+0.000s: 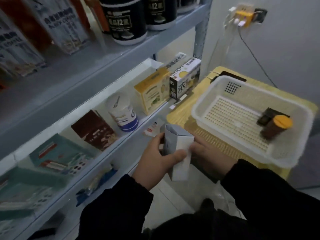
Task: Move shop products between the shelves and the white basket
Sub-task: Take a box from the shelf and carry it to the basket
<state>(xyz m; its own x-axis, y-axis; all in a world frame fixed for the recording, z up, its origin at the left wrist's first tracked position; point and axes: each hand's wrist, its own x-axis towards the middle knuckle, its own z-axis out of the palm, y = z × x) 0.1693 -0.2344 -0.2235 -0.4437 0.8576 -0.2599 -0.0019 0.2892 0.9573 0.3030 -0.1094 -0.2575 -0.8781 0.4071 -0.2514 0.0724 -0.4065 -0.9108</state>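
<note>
white carton [180, 144] was gripped by left hand [154, 160] and right hand [207, 158]; its thin wall could be dented under the grip if squeezed.

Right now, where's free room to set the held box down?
Best: white basket, floor bare from its left wall to the brown bottle and black pack at the right end. The shelf is crowded; only a narrow gap between white cup and yellow box.

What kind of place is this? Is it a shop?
Probably a small shop: metal shelves of packaged goods like the yellow box, a white basket alongside, and the left hand and right hand holding a white carton.
</note>
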